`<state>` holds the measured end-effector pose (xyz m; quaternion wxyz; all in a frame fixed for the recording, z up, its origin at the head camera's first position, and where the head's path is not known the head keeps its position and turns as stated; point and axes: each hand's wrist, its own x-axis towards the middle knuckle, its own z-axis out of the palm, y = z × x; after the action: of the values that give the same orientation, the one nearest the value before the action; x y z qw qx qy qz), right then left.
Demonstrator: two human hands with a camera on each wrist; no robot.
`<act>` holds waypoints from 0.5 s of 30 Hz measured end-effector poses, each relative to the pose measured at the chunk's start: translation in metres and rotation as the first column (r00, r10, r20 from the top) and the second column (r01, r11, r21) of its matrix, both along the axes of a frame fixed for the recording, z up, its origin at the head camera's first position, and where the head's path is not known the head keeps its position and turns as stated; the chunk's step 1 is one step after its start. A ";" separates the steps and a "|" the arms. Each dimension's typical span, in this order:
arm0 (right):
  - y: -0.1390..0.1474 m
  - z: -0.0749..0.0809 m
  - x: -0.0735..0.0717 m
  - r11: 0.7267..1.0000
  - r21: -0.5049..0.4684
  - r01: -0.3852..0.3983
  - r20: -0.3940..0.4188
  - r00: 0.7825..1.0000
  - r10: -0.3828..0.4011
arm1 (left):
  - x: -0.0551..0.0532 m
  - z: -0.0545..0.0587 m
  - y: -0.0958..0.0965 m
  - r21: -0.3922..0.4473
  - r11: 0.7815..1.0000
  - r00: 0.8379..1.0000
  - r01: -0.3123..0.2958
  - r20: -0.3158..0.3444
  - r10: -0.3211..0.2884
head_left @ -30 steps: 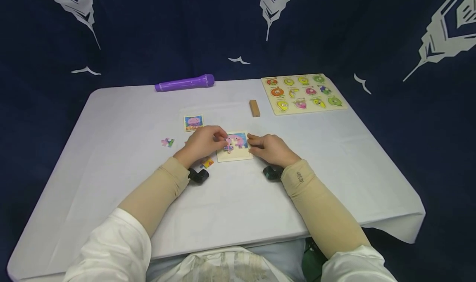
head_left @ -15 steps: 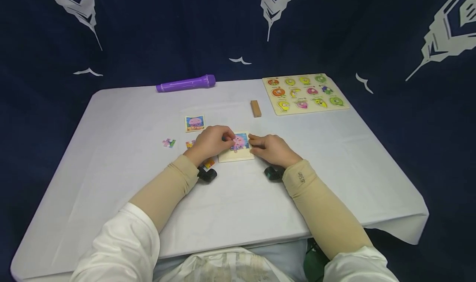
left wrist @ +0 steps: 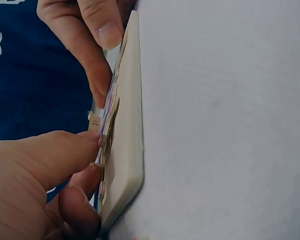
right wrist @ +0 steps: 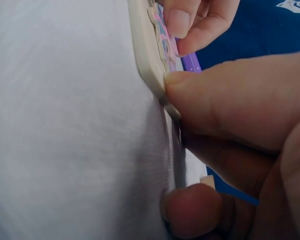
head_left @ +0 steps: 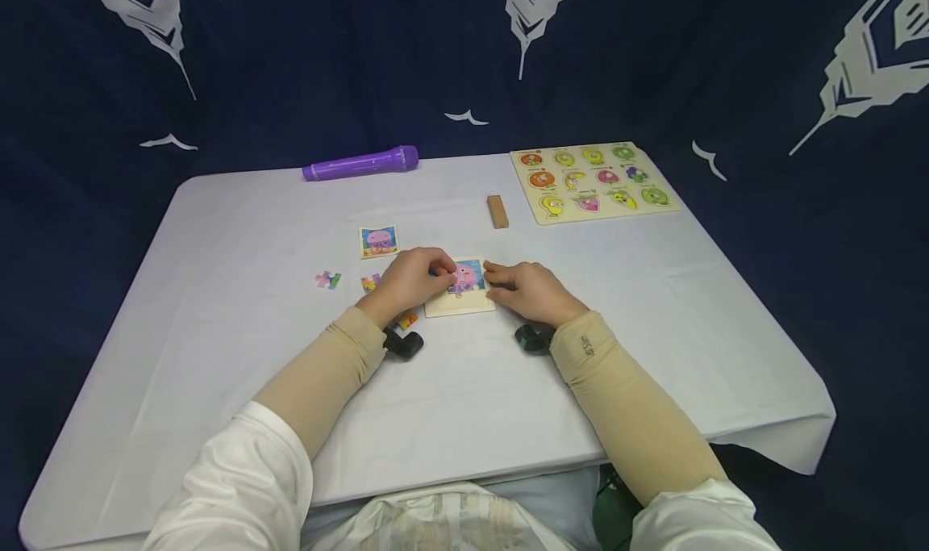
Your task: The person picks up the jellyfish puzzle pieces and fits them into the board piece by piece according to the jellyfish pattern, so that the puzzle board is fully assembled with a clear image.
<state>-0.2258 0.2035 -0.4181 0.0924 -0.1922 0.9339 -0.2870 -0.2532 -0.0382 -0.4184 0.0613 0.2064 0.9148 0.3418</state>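
Observation:
A small wooden jigsaw board (head_left: 461, 306) lies on the white table before me, its upper part filled with a pink-and-blue picture and its lower strip bare. My left hand (head_left: 410, 279) is over the board's left side, thumb and fingers pinching a jigsaw piece (left wrist: 110, 120) that stands slightly proud of the board in the left wrist view. At the right edge, my right hand (head_left: 535, 293) grips the board, with its thumb (right wrist: 195, 92) on the rim. The left hand hides part of the picture. Loose jigsaw pieces (head_left: 328, 280) lie left of the board, one partly behind the left wrist.
A small picture card (head_left: 379, 242) lies behind the left hand. Farther back are a brown wooden block (head_left: 497, 212), a purple microphone-shaped stick (head_left: 360, 164) and a fruit puzzle board (head_left: 595, 184). A dark blue patterned cloth (head_left: 327, 59) hangs behind the table.
My left hand has shifted right over the board with the jigsaw piece, bringing it against the picture, then stays nearly still. The right hand keeps its grip on the edge.

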 end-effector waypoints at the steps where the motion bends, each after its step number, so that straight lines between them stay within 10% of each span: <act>1: 0.000 0.000 0.000 1.000 -0.003 0.000 -0.001 1.000 0.000 | 0.000 0.000 0.000 0.000 1.000 1.000 -0.002 -0.002 0.002; 15: 0.002 -0.002 0.000 1.000 0.001 0.002 0.002 1.000 -0.002 | 0.001 -0.004 0.003 -0.065 0.997 0.999 -0.033 -0.021 0.031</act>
<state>-0.2262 0.2053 -0.4196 0.0931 -0.1912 0.9341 -0.2869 -0.2526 -0.0356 -0.4229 0.0535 0.1930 0.9292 0.3106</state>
